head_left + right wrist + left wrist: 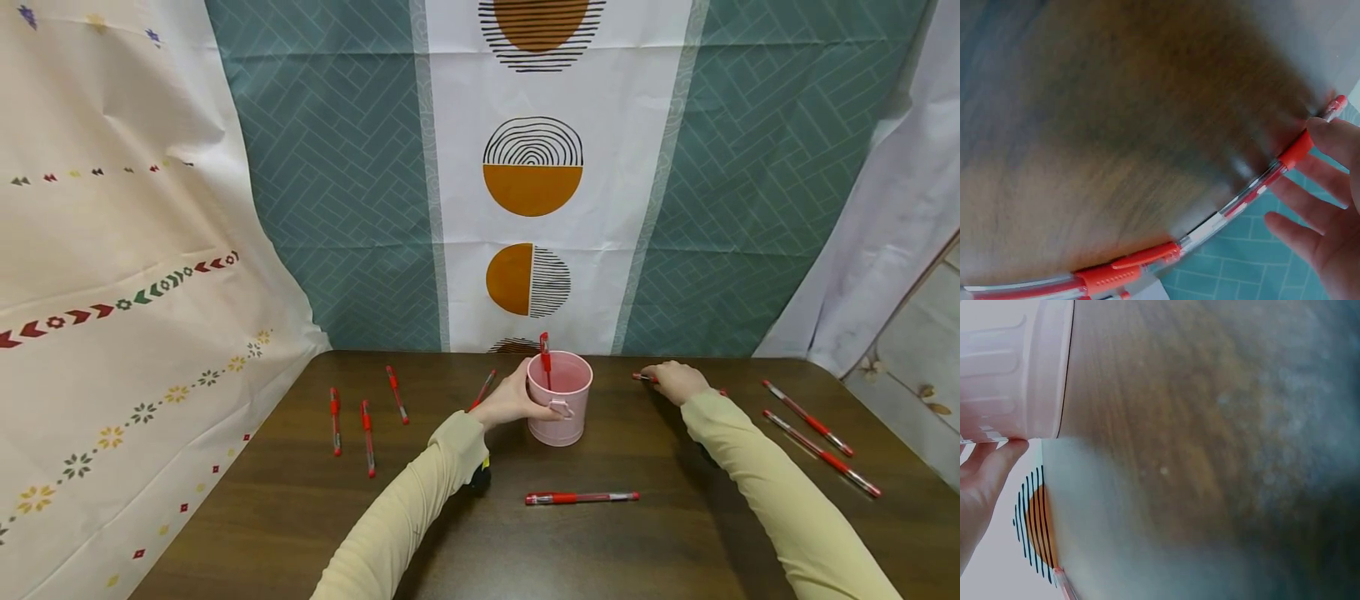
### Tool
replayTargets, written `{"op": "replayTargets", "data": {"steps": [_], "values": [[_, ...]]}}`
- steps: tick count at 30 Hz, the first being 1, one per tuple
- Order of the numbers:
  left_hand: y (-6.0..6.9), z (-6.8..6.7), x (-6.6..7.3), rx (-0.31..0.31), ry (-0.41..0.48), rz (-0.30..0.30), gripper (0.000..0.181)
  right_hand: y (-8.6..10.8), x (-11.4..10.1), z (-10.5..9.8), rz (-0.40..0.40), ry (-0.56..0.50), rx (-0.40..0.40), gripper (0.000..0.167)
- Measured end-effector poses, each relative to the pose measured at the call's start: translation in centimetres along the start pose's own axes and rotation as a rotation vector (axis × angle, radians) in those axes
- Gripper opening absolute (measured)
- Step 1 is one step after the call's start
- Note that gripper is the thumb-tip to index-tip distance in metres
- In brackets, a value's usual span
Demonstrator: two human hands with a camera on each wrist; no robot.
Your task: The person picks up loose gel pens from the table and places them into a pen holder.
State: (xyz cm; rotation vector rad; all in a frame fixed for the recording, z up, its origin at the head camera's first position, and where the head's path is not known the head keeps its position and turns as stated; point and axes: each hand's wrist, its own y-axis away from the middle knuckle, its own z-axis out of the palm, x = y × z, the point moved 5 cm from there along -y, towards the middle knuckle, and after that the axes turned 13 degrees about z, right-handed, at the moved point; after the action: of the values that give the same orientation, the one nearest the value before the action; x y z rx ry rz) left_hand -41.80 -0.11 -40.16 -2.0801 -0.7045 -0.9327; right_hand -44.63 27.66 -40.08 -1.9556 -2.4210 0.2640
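My left hand [512,402] grips the side of a small pink bucket [557,429], thumb across its front near the handle lug. The bucket stands upright, with one red pen [546,354] leaning inside and sticking above the rim. In the left wrist view the bucket's ribbed wall [991,362] shows beside my fingers. Toward the back right, my right hand [677,382] pinches a red pen [1250,190] between thumb and fingers. That pen lies low at the table surface; in the head view my hand covers its middle.
Several red pens lie on the dark wooden table [480,550]: a group on the left [368,442], one pen behind my left wrist [486,385], one pen in front of the bucket [581,497], two pens on the right [821,454]. A patterned curtain [345,208] hangs behind.
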Motion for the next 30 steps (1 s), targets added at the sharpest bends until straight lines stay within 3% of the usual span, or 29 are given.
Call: {"op": "replayTargets", "data": {"steps": [6, 11, 16, 30], "values": [[-0.1, -0.1, -0.2, -0.005, 0.021, 0.008, 0.084, -0.4, -0.5, 0.0, -0.078, 0.041, 0.046, 0.015], [-0.2, 0.1, -0.1, -0.017, 0.104, 0.061, 0.082, -0.4, -1.0, 0.3, -0.130, 0.126, 0.061, 0.019], [-0.2, 0.1, 0.0, -0.001, 0.099, 0.072, 0.080, -0.3, -1.1, 0.1, -0.142, 0.172, 0.097, 0.015], [-0.2, 0.1, -0.2, 0.002, 0.075, 0.064, 0.080, -0.6, -1.6, -1.6, -0.169, 0.083, 0.245, 0.022]]}}
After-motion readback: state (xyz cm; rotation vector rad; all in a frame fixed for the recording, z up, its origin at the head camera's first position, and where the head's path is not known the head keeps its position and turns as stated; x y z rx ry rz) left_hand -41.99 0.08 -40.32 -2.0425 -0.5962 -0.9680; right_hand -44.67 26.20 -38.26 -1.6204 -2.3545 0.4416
